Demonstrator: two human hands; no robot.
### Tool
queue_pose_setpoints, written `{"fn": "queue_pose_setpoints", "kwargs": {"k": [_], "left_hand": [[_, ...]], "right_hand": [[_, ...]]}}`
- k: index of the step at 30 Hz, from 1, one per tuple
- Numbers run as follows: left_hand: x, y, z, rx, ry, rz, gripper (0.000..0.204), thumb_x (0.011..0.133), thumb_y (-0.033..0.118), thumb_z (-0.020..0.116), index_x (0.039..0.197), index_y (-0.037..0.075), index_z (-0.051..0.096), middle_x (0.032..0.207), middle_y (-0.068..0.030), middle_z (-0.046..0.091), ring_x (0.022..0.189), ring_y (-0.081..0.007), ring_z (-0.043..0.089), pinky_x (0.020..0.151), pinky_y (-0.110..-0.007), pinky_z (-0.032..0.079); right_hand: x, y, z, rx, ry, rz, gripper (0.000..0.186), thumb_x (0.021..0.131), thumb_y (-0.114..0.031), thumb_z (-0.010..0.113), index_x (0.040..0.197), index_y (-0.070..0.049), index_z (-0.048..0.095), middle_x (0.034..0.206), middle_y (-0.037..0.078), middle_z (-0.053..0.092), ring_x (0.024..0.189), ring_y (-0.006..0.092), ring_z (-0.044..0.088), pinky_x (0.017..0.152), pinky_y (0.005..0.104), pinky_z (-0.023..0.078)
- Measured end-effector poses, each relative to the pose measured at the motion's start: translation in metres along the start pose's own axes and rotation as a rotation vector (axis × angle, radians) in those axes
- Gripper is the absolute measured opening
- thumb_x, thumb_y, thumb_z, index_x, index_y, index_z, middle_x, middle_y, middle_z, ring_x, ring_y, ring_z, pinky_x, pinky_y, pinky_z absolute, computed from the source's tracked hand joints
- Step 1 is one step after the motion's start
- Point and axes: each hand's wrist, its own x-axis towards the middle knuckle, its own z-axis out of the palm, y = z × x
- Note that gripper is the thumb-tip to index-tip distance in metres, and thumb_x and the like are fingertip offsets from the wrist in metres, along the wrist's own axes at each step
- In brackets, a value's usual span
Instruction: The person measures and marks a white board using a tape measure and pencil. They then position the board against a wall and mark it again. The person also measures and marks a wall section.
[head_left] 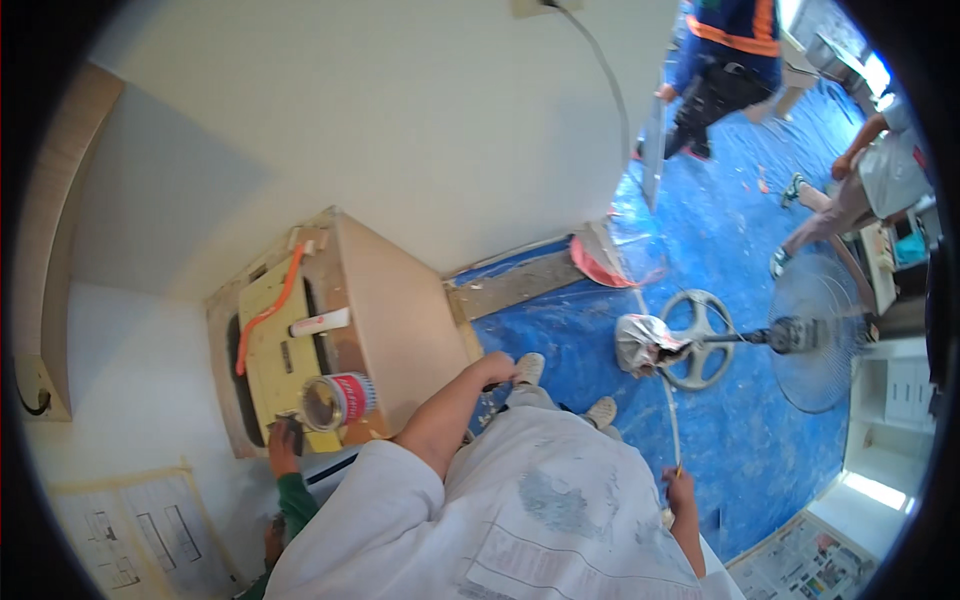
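My left hand point(497, 368) reaches down beside the lower side of a wooden cabinet point(400, 310), close to my left shoe point(529, 368); whether it holds anything cannot be told. My right hand point(680, 492) is down at my right side, closed around a thin white cord point(667, 400) that runs up across the blue floor sheet point(740, 440). On the cabinet top lie a yellow board point(272, 350), an orange hose point(270, 308), a white tube point(320, 322) and an open tin with a red label point(337, 400). A co-worker's hand in a green sleeve point(285, 445) holds a dark block there.
A standing fan point(815, 335) with a round base point(697, 340) and a crumpled bag point(643, 342) stands to the right. Two other people point(725, 60) point(870, 180) are at the far right. Newspapers point(810, 560) lie bottom right; drawings point(140, 530) hang on the wall bottom left.
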Motion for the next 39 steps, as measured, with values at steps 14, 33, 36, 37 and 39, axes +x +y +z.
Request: {"fn": "queue_pose_setpoints", "kwargs": {"k": [14,33,36,37,39], "left_hand": [[0.013,0.151,0.047,-0.410,0.011,-0.331,0.029,0.085,0.028,0.064,0.093,0.004,0.078,0.094,-0.0189,0.075,0.086,-0.0312,0.071,0.080,-0.043,0.055],[0.246,0.311,-0.066,0.387,-0.593,0.183,0.029,0.080,0.031,0.065,0.088,0.007,0.079,0.085,-0.0123,0.075,0.079,-0.0243,0.070,0.074,-0.038,0.055],[0.273,0.369,-0.070,0.212,-0.584,0.099,0.028,0.080,0.028,0.066,0.089,0.006,0.080,0.087,-0.0093,0.076,0.082,-0.0214,0.071,0.075,-0.037,0.055],[0.279,0.388,-0.069,0.188,-0.600,0.059,0.028,0.082,0.029,0.066,0.091,0.006,0.080,0.089,-0.0097,0.077,0.085,-0.0216,0.072,0.078,-0.037,0.055],[0.294,0.416,-0.066,0.167,-0.652,0.038,0.029,0.084,0.030,0.066,0.094,0.006,0.080,0.093,-0.0097,0.078,0.090,-0.0218,0.073,0.082,-0.036,0.055]], "right_hand": [[0.010,0.066,-0.128,0.084,0.074,0.025,0.017,0.092,-0.015,0.066,0.100,-0.005,0.078,0.083,0.005,0.074,0.065,0.0122,0.064,0.058,0.0307,0.050],[-0.072,0.161,-0.132,0.631,0.421,0.204,0.017,0.093,-0.012,0.066,0.106,-0.005,0.075,0.082,0.004,0.072,0.057,0.0113,0.056,0.051,0.0274,0.043],[-0.076,0.189,-0.124,0.659,0.423,0.255,0.015,0.093,-0.014,0.067,0.103,-0.007,0.075,0.081,0.003,0.071,0.056,0.0113,0.055,0.050,0.0275,0.042],[-0.077,0.202,-0.120,0.663,0.416,0.280,0.014,0.093,-0.015,0.067,0.103,-0.007,0.075,0.080,0.003,0.071,0.056,0.0113,0.055,0.050,0.0276,0.043],[-0.075,0.227,-0.118,0.662,0.385,0.334,0.014,0.094,-0.015,0.067,0.102,-0.008,0.075,0.079,0.003,0.070,0.057,0.0116,0.054,0.051,0.0278,0.043]]}}
